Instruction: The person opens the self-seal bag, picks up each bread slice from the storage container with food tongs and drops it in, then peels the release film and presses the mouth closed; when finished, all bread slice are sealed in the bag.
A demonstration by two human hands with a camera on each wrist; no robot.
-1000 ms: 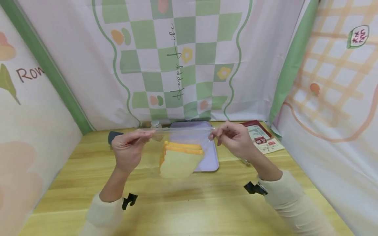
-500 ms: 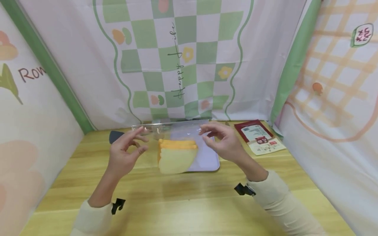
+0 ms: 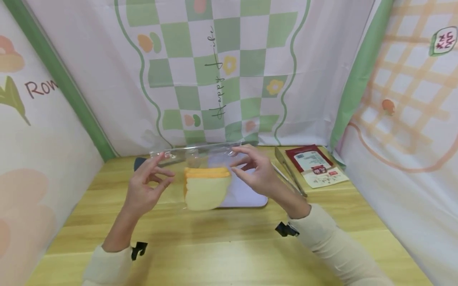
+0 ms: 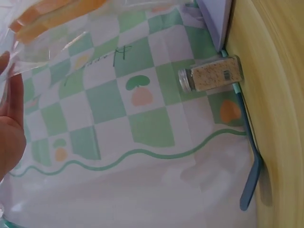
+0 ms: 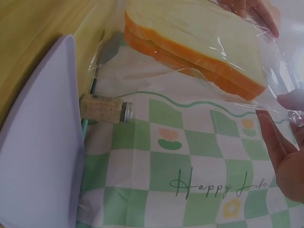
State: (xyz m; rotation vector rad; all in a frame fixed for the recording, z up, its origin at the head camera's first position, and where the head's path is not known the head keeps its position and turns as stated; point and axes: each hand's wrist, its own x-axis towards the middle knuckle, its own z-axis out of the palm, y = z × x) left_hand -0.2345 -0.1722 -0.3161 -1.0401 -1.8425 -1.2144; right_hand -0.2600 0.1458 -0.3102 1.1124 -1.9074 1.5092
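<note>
A clear plastic bag (image 3: 200,153) hangs between both hands above the table, with two stacked slices of bread (image 3: 207,190) inside it. The left hand (image 3: 144,186) holds the bag's upper left side, index finger at the top edge and thumb lower down. At the upper right side, the right hand (image 3: 255,171) holds the bag with thumb and index finger spread apart. The bread's orange crust faces up in the head view. In the right wrist view the slices (image 5: 199,38) lie tilted within the film. Exact finger contact is hard to see through the clear film.
A lavender tray (image 3: 247,198) stands behind the bag. Also at the back are a small glass jar (image 4: 213,74) of grains and a dark blue handle (image 4: 251,185). Metal tongs (image 3: 291,174) and a red-and-cream packet (image 3: 318,167) lie at the right.
Thumbs and index fingers have spread apart from their closer grip on the taut top edge. Both hands and the bag have shifted left, bringing the tongs into fuller view.
</note>
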